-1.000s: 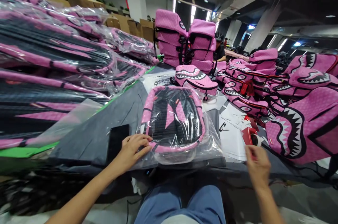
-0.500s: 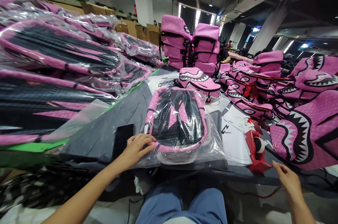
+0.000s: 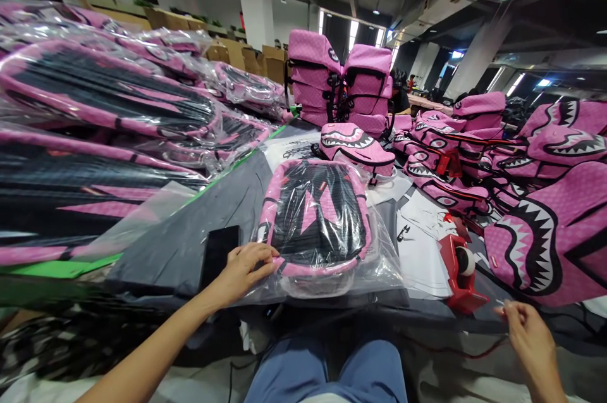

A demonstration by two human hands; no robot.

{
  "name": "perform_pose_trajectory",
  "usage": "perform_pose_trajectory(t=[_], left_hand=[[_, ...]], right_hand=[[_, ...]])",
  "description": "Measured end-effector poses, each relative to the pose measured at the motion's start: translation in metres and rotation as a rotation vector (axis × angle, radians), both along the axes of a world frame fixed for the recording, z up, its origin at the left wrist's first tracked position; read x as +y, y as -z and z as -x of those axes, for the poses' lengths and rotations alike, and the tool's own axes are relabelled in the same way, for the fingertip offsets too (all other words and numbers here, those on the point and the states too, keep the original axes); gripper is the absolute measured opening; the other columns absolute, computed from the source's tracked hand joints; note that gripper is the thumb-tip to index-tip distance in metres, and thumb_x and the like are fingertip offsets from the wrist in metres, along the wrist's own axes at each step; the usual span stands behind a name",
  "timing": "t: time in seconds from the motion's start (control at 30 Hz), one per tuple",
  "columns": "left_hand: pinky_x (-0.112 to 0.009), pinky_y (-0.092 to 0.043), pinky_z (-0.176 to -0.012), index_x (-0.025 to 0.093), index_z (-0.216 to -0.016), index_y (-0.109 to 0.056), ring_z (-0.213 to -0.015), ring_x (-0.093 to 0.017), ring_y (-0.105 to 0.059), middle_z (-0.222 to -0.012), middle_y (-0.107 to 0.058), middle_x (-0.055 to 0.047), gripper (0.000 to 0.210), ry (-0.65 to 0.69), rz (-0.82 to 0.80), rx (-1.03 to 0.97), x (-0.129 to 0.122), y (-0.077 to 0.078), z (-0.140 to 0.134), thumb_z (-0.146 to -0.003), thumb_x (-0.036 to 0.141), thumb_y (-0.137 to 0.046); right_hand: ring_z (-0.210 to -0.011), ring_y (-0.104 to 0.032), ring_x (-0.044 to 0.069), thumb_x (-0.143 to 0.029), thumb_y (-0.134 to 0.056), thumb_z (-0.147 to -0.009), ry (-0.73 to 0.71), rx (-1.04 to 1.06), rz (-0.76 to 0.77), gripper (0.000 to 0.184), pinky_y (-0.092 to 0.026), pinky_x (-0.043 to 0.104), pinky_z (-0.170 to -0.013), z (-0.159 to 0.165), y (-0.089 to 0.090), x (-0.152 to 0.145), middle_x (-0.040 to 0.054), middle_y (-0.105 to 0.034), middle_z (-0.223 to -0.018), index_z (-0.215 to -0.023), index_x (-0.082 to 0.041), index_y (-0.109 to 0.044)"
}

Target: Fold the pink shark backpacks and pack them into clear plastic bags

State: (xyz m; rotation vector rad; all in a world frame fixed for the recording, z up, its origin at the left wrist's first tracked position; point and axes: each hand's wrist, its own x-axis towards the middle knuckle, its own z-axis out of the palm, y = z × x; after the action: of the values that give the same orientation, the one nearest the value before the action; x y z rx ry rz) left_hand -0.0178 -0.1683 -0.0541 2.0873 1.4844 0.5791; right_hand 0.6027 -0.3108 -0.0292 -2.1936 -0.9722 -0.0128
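Observation:
A pink and black backpack (image 3: 310,216) lies inside a clear plastic bag (image 3: 379,264) on the table in front of me. My left hand (image 3: 249,266) is at the bag's near left corner, thumb and fingers closed on the plastic. At the right, my right hand (image 3: 528,330) pinches a small pale piece of tape (image 3: 501,305) between thumb and finger, just off the table's front edge. The red tape dispenser (image 3: 462,286) with its white roll stands left of that hand, apart from it.
Bagged backpacks (image 3: 109,93) are heaped at the left. Unbagged pink backpacks with shark mouths (image 3: 526,251) crowd the right, and stacked ones (image 3: 315,77) stand behind. A black phone (image 3: 220,251), thread snips (image 3: 403,233) and white sheets (image 3: 422,264) lie on the table.
My right hand has drawn away from the tape dispenser, down and to the right, with the tape piece at its fingertips. My left hand has stayed on the bag.

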Motion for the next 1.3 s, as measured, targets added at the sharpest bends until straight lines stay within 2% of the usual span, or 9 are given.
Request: perform_pose_trajectory(t=[0.17, 0.27, 0.37, 0.53, 0.63, 0.8, 1.0, 1.23, 1.3], left_hand=[[-0.052, -0.033, -0.109, 0.03, -0.09, -0.074, -0.122, -0.032, -0.059, -0.119, -0.076, -0.005, 0.037, -0.016, 0.008, -0.026, -0.003, -0.003, -0.002, -0.087, 0.06, -0.052], [-0.053, -0.032, -0.11, 0.029, -0.091, -0.074, -0.122, -0.032, -0.059, -0.118, -0.075, -0.005, 0.036, -0.021, 0.004, -0.056, -0.005, -0.004, -0.004, -0.087, 0.058, -0.052], [-0.051, -0.033, -0.11, 0.029, -0.089, -0.073, -0.12, -0.031, -0.059, -0.117, -0.076, -0.005, 0.036, -0.01, -0.007, -0.09, -0.006, -0.004, -0.005, -0.088, 0.058, -0.053], [-0.053, -0.031, -0.111, 0.027, -0.084, -0.07, -0.12, -0.03, -0.059, -0.116, -0.075, -0.004, 0.032, -0.019, -0.005, -0.105, -0.006, -0.007, -0.008, -0.088, 0.056, -0.055], [-0.053, -0.03, -0.111, 0.028, -0.088, -0.071, -0.121, -0.03, -0.059, -0.114, -0.075, -0.003, 0.029, -0.028, -0.002, -0.092, -0.008, -0.01, -0.011, -0.088, 0.052, -0.055], [-0.052, -0.029, -0.111, 0.028, -0.09, -0.071, -0.12, -0.03, -0.059, -0.113, -0.075, -0.003, 0.028, -0.021, -0.003, -0.077, -0.01, -0.013, -0.013, -0.09, 0.05, -0.054], [-0.052, -0.028, -0.112, 0.028, -0.095, -0.07, -0.116, -0.028, -0.061, -0.108, -0.075, -0.002, 0.027, -0.004, -0.029, -0.098, -0.009, -0.01, -0.012, -0.092, 0.05, -0.054], [-0.055, -0.026, -0.115, 0.026, -0.084, -0.068, -0.115, -0.029, -0.062, -0.11, -0.075, -0.003, 0.022, -0.018, -0.053, -0.11, -0.006, -0.011, -0.01, -0.085, 0.046, -0.059], [-0.053, -0.027, -0.117, 0.025, -0.081, -0.065, -0.122, -0.03, -0.059, -0.123, -0.071, -0.005, 0.026, -0.114, -0.109, -0.198, 0.003, -0.014, -0.002, -0.078, 0.051, -0.065]], right_hand=[[-0.042, -0.037, 0.016, -0.069, -0.073, -0.058, -0.025, 0.721, -0.339, 0.052, -0.031, 0.032, -0.037, 0.06, 0.043, -0.011, -0.0025, -0.04, -0.052, -0.062, -0.03, -0.039], [-0.043, -0.015, 0.007, -0.063, -0.083, -0.059, -0.354, 1.061, -0.38, 0.068, -0.015, 0.019, -0.036, 0.132, 0.047, 0.01, -0.0111, -0.019, -0.054, -0.063, -0.026, -0.026], [-0.047, -0.01, 0.008, -0.065, -0.072, -0.081, -0.698, 1.225, -0.186, 0.056, -0.015, 0.018, -0.039, 0.215, 0.02, 0.036, -0.0116, -0.021, -0.058, -0.071, -0.025, -0.034], [-0.057, -0.031, 0.008, -0.054, -0.074, -0.087, -1.537, 0.672, 0.207, 0.043, -0.028, 0.023, -0.054, 0.328, -0.052, 0.11, -0.0084, -0.04, -0.064, -0.077, -0.022, -0.047], [-0.061, -0.038, 0.009, -0.041, -0.074, -0.09, -1.766, 0.188, 0.447, 0.033, -0.027, 0.025, -0.06, 0.375, -0.071, 0.168, -0.0086, -0.045, -0.065, -0.077, -0.02, -0.052], [-0.066, -0.049, 0.011, -0.037, -0.088, -0.078, -1.592, -0.347, 0.765, 0.034, -0.027, 0.024, -0.063, 0.407, -0.061, 0.22, -0.009, -0.052, -0.067, -0.089, -0.022, -0.06], [-0.081, -0.058, 0.013, -0.025, -0.074, -0.091, -1.377, -0.439, 0.332, 0.015, -0.033, 0.023, -0.066, 0.393, -0.049, 0.18, -0.0002, -0.065, -0.091, -0.095, -0.021, -0.061], [-0.088, -0.069, 0.026, -0.057, -0.076, -0.081, -1.373, -0.525, 0.67, 0.042, -0.042, 0.03, -0.069, 0.43, -0.025, 0.166, 0.0056, -0.073, -0.092, -0.1, -0.021, -0.065], [-0.087, -0.07, 0.028, -0.058, -0.076, -0.081, -1.371, -0.511, 0.622, 0.041, -0.045, 0.031, -0.07, 0.431, -0.023, 0.165, 0.0055, -0.073, -0.089, -0.096, -0.021, -0.065]])
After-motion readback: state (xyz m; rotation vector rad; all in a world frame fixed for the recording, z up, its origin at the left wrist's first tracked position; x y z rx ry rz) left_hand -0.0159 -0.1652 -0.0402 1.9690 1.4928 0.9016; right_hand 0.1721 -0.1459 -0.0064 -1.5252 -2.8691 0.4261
